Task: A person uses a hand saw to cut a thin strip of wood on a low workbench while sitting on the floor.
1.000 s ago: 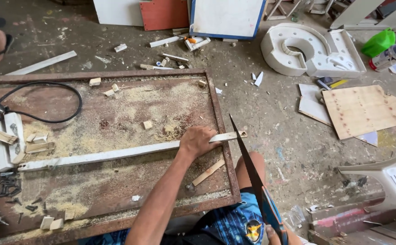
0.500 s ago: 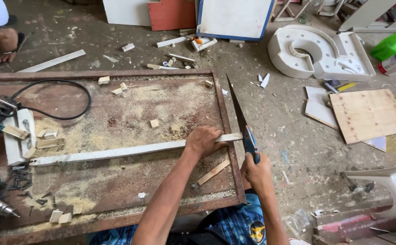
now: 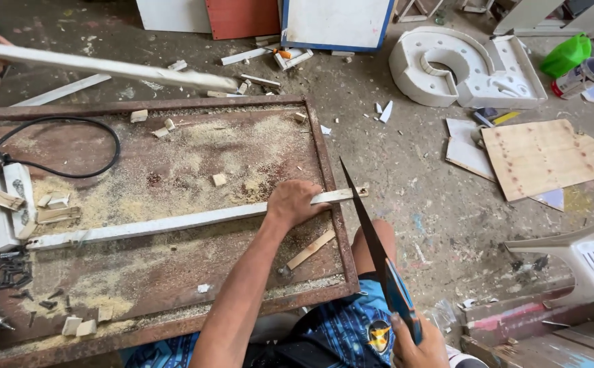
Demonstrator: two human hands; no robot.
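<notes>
While the left hand (image 3: 295, 203) presses flat on a long white wooden strip (image 3: 174, 223), the strip lies across the rusty metal work table (image 3: 174, 320) from the left middle of the frame to just past the table's right rim, where its short end overhangs the concrete floor (image 3: 419, 184). Palm and fingers are down on top of the strip, near its right end; fingers curled loosely over it, not wrapped around it.

Right hand (image 3: 416, 344), bottom right of centre: fist closed fully around the blue handle of a handsaw (image 3: 372, 245). Blade runs up and leftward from the handle, its tip close to the overhanging end of the strip, just right of the table rim. Whether the teeth touch the wood cannot be told.

Table top: covered in sawdust, with small offcut blocks (image 3: 219, 179) scattered on it. A thin wooden sliver (image 3: 310, 249) lies just below the left hand. Black cable (image 3: 72, 146) loops at the upper left of the table; dark screws (image 3: 11, 272) lie in a heap at the lower left.

Upper left of frame: another long white strip (image 3: 106, 67), blurred, is held above the table by someone else's hand at the frame edge.

Floor, upper right: white moulded letter form (image 3: 467, 68), plywood sheet (image 3: 545, 157), green bottle (image 3: 566, 54).
</notes>
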